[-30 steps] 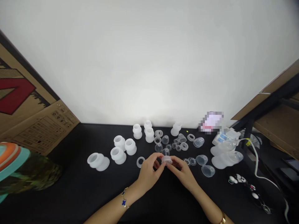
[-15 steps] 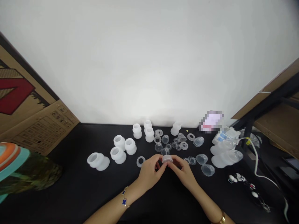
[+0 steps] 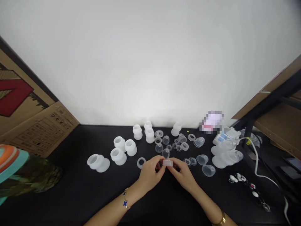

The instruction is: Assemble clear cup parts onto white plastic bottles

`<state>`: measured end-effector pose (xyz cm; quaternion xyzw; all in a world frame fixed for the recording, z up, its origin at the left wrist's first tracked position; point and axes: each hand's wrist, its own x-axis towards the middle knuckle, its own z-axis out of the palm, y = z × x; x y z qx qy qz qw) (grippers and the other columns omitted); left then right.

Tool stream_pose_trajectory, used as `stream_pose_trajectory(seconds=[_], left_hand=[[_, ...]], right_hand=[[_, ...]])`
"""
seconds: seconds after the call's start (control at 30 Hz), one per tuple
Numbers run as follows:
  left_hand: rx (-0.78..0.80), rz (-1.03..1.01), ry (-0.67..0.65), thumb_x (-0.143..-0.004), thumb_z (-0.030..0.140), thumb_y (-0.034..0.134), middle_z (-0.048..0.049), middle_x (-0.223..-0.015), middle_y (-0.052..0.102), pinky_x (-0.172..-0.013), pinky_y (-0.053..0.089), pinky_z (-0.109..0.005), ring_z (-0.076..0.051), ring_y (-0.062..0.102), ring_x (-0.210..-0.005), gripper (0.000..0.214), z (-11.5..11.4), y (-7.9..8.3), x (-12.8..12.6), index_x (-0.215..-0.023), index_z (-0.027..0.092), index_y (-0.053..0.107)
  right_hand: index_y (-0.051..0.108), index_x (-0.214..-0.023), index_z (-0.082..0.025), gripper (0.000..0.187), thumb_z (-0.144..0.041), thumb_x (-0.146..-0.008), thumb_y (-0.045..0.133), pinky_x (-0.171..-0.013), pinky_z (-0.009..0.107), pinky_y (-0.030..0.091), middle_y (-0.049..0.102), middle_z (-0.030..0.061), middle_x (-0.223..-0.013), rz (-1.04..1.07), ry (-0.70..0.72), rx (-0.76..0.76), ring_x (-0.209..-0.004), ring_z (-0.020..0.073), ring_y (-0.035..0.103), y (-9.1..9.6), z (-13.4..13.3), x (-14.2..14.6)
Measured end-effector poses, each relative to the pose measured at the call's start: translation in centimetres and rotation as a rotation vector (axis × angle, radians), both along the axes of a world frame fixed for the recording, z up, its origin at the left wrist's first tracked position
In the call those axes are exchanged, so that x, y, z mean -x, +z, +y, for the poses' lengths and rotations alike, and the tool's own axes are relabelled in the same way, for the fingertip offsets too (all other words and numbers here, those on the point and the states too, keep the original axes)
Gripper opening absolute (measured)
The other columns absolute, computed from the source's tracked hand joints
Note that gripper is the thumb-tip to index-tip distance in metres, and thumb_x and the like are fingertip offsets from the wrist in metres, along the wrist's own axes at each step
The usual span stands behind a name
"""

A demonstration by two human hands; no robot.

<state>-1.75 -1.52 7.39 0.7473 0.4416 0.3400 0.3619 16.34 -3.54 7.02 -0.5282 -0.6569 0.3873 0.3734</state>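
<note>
Between the fingertips of my left hand and my right hand is a translucent ridged bottle collar, pinched from both sides. A clear nipple tip seems to stand up from its top. Just behind it sits a clear dome cap, partly overlapped by the held piece. Left of my left hand lies a loose collar ring. To the right of my right hand are small clear discs and clear caps lying on their sides.
Several white bottles stand on the black table to the left. Loose rings lie at the back middle. Assembled bottles, a white cable and a beaded strap are on the right. A large jar stands far left.
The held collar has tilted more upright, so its ridged side faces me and the nipple tip shows above it. Both hands stay in nearly the same place.
</note>
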Motion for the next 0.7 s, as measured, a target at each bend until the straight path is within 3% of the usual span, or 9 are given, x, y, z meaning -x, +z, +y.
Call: stream_pose_trajectory(seconds=[0.33,0.53,0.7], left_hand=[[-0.085,0.103,-0.041,-0.082,0.011,0.053,-0.0016,-0.087,0.068,-0.066,0.048,-0.027,-0.017,0.062,-0.071,0.022,-0.09,-0.29,-0.06,-0.097,0.021,0.064],[-0.149,0.151,-0.02,-0.081,0.011,0.054,-0.0031,-0.092,0.069,-0.07,0.05,-0.028,-0.018,0.064,-0.076,0.027,-0.11,-0.4,0.12,-0.104,0.022,0.063],[-0.199,0.183,-0.012,-0.083,0.014,0.056,-0.0039,-0.091,0.069,-0.069,0.05,-0.029,-0.02,0.065,-0.078,0.025,-0.27,-0.41,0.09,-0.106,0.022,0.063]], right_hand=[[0.071,-0.097,-0.022,0.021,-0.034,-0.095,0.054,-0.065,0.029,0.045,0.071,0.0027,-0.084,-0.004,0.01,0.016,-0.073,0.0199,0.062,0.49,-0.2,0.2],[0.062,-0.112,-0.024,0.023,-0.025,-0.09,0.058,-0.063,0.028,0.047,0.072,0.0036,-0.098,-0.041,-0.029,-0.003,-0.078,0.0202,0.065,0.24,-0.37,0.23],[0.065,-0.111,-0.026,0.023,-0.023,-0.089,0.058,-0.071,0.031,0.05,0.073,0.0043,-0.103,-0.09,-0.022,-0.068,-0.082,0.0214,0.066,-0.04,-0.38,0.07]])
